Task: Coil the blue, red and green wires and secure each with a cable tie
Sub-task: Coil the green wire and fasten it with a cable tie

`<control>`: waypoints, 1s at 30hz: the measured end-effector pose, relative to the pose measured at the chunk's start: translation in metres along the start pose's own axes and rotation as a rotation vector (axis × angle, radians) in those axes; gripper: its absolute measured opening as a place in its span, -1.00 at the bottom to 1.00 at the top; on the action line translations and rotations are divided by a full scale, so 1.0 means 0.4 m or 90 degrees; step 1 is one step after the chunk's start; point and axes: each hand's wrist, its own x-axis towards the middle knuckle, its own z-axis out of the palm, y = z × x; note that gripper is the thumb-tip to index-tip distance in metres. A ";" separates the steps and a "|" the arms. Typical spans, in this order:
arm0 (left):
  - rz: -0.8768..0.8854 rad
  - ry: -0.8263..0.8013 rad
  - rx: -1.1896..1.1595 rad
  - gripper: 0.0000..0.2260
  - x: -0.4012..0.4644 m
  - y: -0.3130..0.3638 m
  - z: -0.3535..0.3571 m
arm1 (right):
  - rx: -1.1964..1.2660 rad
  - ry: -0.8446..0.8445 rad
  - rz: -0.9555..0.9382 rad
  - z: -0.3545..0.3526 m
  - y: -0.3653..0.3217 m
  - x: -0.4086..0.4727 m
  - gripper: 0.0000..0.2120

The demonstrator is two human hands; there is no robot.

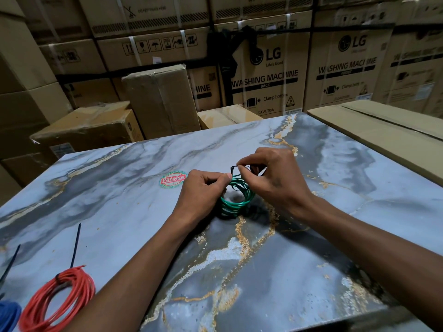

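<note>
A green wire coil [236, 200] stands on edge at the middle of the marble-patterned table [119, 188]. My left hand [203, 190] grips the coil's left side. My right hand [273, 173] pinches a black cable tie [233, 168] at the top of the coil; the tie loops round the strands. At the near left lies a red wire coil [57, 300] bound by a black cable tie with a long tail [76, 245]. A blue wire coil [8, 315] shows partly at the bottom left corner, with another black tie tail [10, 262] above it.
A red and green round sticker [172, 180] is on the table just left of my left hand. Stacked cardboard boxes [268, 75] surround the table behind and on both sides; a flat box [383, 130] abuts the right edge.
</note>
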 end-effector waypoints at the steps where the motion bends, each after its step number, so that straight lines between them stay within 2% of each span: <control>1: 0.000 0.000 -0.003 -0.59 0.000 0.000 -0.001 | 0.000 0.005 -0.002 0.000 -0.002 0.000 -0.88; 11: 0.011 0.006 0.031 -0.63 -0.008 0.014 -0.003 | -0.013 -0.024 -0.005 -0.003 0.000 0.000 -0.87; 15: 0.100 0.034 0.177 -0.69 -0.018 0.034 -0.005 | -0.030 -0.041 -0.024 -0.005 -0.001 0.000 -0.84; 19: 0.153 0.053 0.227 -0.73 -0.019 0.046 -0.011 | -0.030 -0.049 -0.052 -0.011 0.003 0.006 -0.83; 27: 0.333 0.002 0.369 -0.77 -0.017 0.074 -0.045 | 0.013 -0.066 -0.124 -0.028 0.006 0.015 -0.89; 30: 0.370 -0.027 0.395 -0.79 -0.021 0.080 -0.052 | 0.025 -0.079 -0.161 -0.031 0.001 0.008 -0.93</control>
